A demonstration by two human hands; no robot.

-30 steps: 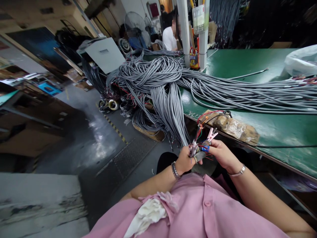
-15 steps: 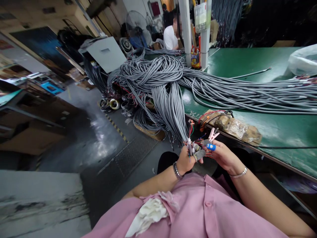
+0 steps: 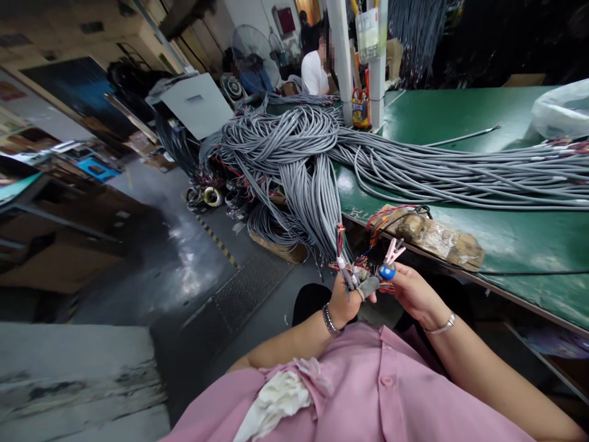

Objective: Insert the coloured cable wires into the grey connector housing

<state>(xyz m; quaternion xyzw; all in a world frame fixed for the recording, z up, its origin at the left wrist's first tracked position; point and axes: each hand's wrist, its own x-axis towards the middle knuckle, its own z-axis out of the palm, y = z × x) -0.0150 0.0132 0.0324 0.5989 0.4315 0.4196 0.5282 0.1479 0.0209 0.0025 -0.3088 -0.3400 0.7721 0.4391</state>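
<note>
My left hand (image 3: 344, 299) is closed round the end of a grey cable (image 3: 342, 265) whose thin red, green and other coloured wires stick up above the fist. A grey cot covers one left fingertip. My right hand (image 3: 411, 287) is closed on a pink clip (image 3: 392, 251), pinched beside the wire ends, with a blue cot on one fingertip. The two hands touch just below the edge of the green table (image 3: 483, 233). A bracelet sits on each wrist.
A big heap of grey cables (image 3: 299, 147) spills from the table to the floor at the left. A worn wooden block (image 3: 432, 236) with red wires lies near the edge. A white post (image 3: 343, 55), a plastic bag (image 3: 559, 110) and a seated person (image 3: 315, 67) are farther back.
My left hand has tilted the cable end leftward, so the coloured wires now stand farther from the pink clip. My right hand stays close, still pinching the clip.
</note>
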